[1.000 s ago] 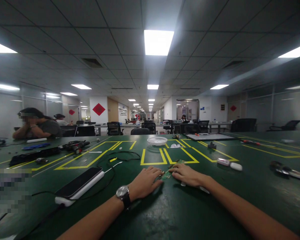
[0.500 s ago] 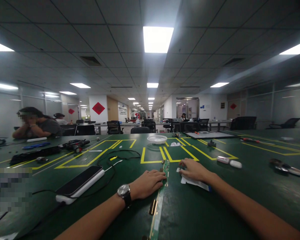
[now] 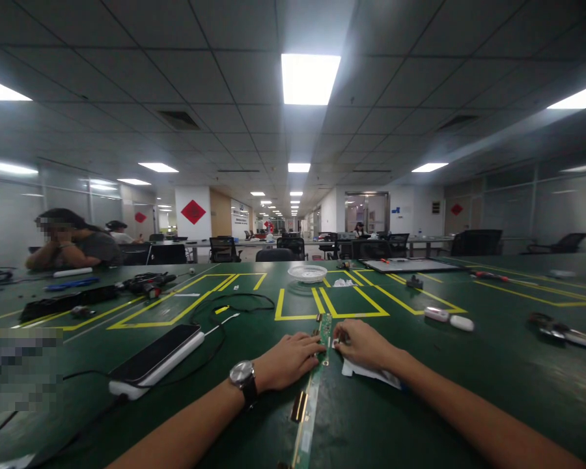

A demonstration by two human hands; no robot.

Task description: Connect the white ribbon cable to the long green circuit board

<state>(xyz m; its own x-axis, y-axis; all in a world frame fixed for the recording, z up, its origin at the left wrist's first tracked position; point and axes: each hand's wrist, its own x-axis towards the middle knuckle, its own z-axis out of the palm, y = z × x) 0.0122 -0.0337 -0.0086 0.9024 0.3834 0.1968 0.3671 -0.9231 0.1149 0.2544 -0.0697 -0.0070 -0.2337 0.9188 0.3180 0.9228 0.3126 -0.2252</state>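
A long, narrow green circuit board (image 3: 326, 339) with brown-gold flex connectors (image 3: 299, 406) runs from the near edge of view toward the middle of the green table. My left hand (image 3: 288, 359) lies flat across it, fingers stretched out with the tips on the board; a watch is on that wrist. Just right of the board is my right hand (image 3: 364, 344), its fingers pinched together around a small white piece (image 3: 336, 343). Beneath and behind that hand, a white sheet (image 3: 371, 372) with a blue end rests on the table, partly covered by the wrist.
A phone (image 3: 159, 352) on a white block and black cables lie left. Beyond are a white basket (image 3: 307, 273), crumpled white paper (image 3: 343, 283), a whiteboard (image 3: 410, 264) and yellow tape outlines. Right are a pink-and-white case (image 3: 436, 314) and a white one. A person sits far left.
My right hand has moved left and a little nearer, up to the board, with the small white piece. The white sheet has shifted slightly left. My left hand has stayed in place.
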